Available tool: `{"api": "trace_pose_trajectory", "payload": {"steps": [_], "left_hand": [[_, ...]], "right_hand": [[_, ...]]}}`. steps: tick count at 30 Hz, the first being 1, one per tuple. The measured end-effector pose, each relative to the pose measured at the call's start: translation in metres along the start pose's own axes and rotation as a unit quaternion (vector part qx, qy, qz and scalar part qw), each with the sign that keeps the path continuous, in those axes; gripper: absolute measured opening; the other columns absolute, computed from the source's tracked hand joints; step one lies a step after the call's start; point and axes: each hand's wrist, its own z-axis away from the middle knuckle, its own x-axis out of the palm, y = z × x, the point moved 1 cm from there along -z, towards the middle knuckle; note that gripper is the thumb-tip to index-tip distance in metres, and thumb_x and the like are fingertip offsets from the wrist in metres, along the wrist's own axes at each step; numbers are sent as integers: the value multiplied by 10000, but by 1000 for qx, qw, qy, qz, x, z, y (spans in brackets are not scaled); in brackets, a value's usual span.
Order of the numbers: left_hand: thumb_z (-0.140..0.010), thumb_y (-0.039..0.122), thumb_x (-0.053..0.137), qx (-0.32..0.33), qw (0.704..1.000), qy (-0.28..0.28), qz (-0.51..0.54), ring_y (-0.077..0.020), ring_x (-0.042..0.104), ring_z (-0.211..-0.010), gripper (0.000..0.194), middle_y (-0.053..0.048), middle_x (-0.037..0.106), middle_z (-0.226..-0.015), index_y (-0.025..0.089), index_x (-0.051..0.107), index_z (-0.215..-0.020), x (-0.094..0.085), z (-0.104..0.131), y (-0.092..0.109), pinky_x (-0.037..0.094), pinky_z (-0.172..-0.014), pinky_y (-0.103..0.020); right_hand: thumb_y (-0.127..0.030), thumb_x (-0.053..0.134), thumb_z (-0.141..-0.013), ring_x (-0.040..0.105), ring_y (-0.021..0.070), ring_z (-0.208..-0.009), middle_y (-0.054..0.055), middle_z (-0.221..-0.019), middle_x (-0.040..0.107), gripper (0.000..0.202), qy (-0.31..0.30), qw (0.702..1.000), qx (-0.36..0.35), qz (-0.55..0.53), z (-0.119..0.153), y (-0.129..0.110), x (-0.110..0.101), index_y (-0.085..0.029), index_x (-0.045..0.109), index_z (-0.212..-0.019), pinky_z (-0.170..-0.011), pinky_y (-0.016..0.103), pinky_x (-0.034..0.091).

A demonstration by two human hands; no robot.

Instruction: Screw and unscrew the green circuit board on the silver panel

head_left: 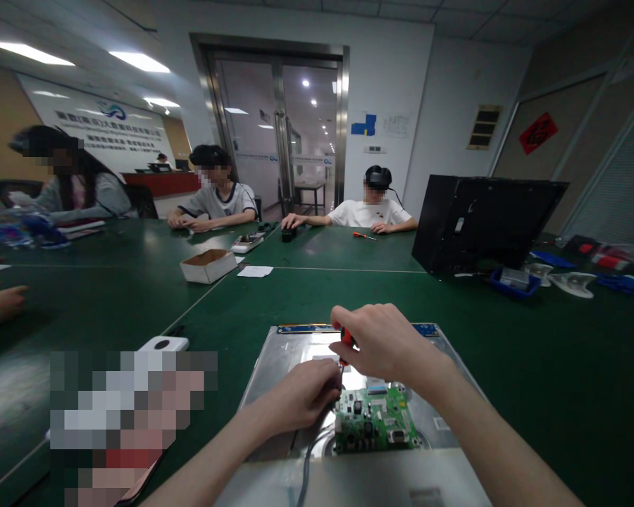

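My right hand (388,343) is closed around the red and black handle of a screwdriver (346,341), held upright with its shaft pointing down. The shaft meets the upper left corner of a green circuit board (374,417). Beside that corner is my left hand (302,391), its fingers curled together close to the shaft; what they pinch is hidden. Under the board lies a silver metal display panel (264,370) with a blue strip (306,329) along its far edge. A grey cable (305,468) runs from the board's left side toward me.
A black monitor-like casing (480,218) stands at the right, near a blue tray (515,284). On the green table (317,289) are a cardboard box (208,266) and, at left, a blurred-out phone-like item (137,422). Several people sit around; one has a screwdriver (363,235) nearby.
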Motion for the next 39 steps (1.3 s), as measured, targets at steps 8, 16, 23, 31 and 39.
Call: {"api": "trace_pose_trajectory", "payload": {"steps": [8, 16, 23, 31, 39], "left_hand": [[-821, 144, 491, 21, 1000, 14, 2, -173, 494, -675, 55, -29, 585, -800, 182, 526, -840, -4, 1, 6, 346, -605, -272], [-862, 172, 410, 10, 996, 84, -13, -193, 515, -718, 119, -44, 594, -819, 181, 526, -838, -9, 1, 7, 381, -633, -293], [-822, 87, 419, -83, 981, 170, -33, -227, 565, -867, 176, -75, 619, -918, 176, 555, -888, -6, -2, -12, 445, -735, -331], [-917, 177, 495, -11, 994, 104, -43, -237, 574, -939, 207, -79, 632, -1031, 189, 640, -1063, -1, -3, -13, 448, -804, -352], [-873, 137, 531, -27, 993, 102, -44, -213, 582, -862, 113, -64, 636, -919, 171, 637, -854, -3, -4, -10, 433, -731, -296]], "right_hand": [[-303, 562, -850, 565, 140, -580, 7, -715, 691, 100, 31, 999, 5, 2, 2, 3, -8, -216, 551, -897, -501, 276, 173], [-317, 558, -856, 570, 142, -589, -1, -701, 687, 102, 55, 998, 14, 6, 4, 10, -14, -222, 549, -893, -517, 270, 186], [-344, 579, -859, 570, 144, -585, 4, -700, 688, 128, 41, 999, 28, 14, 3, 14, -15, -221, 552, -881, -503, 264, 181], [-336, 572, -864, 574, 146, -585, 3, -699, 680, 120, 36, 999, 25, 7, 3, 14, -15, -220, 559, -894, -504, 261, 195], [-341, 570, -870, 553, 137, -585, 2, -697, 677, 119, 35, 999, 21, 10, 3, 14, -12, -223, 558, -887, -507, 263, 190]]}}
